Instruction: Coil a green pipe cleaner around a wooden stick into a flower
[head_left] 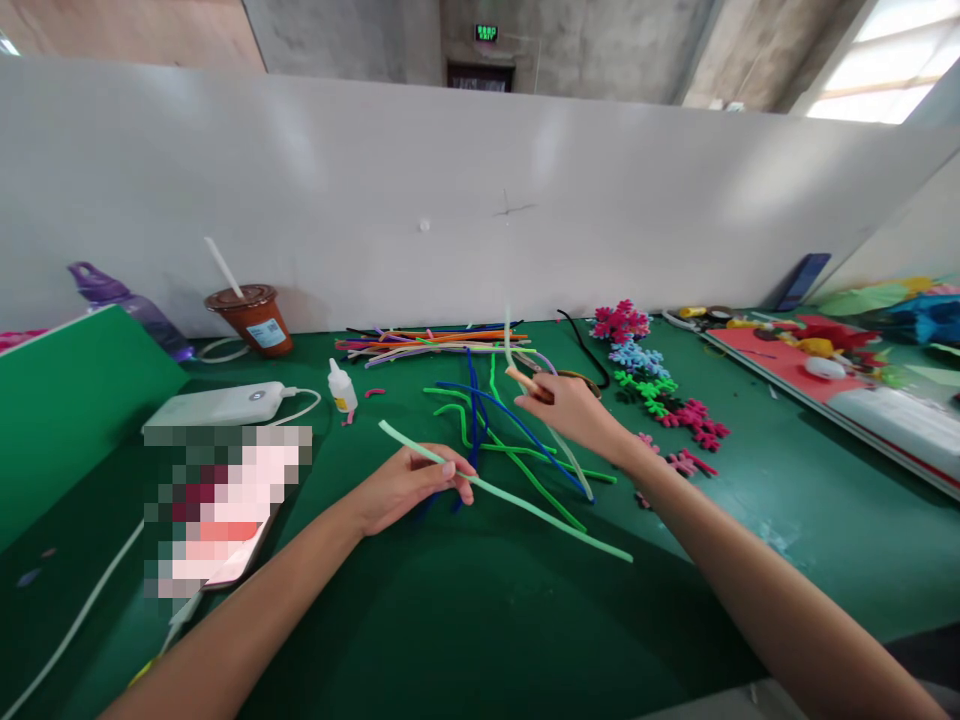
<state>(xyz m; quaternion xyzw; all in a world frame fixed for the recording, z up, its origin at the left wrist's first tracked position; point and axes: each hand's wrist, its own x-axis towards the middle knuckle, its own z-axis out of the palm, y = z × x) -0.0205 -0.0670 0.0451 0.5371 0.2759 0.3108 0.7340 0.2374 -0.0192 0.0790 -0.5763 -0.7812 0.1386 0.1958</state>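
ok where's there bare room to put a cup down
Two patches of green tabletop look free: the near stretch below the pale green stem, between the forearms, and the right side, between the magenta shape and red board. Crowded: the middle, with blue stems and green stems, and behind, the stem bundle.

This looks like a craft workshop, set up in desk-like bays; a green tabletop (465, 640) runs up to a white partition (360, 180), and a bundle of coloured fuzzy stems (439, 343), a small squeeze bottle (343, 390) and fuzzy snowflake shapes (652, 396) lie or stand on it as craft supplies and pieces; above the partition, bare concrete walls (592, 50), a lit green exit sign (486, 32) and a bright window (881, 65) point to a public or industrial building rather than a home.
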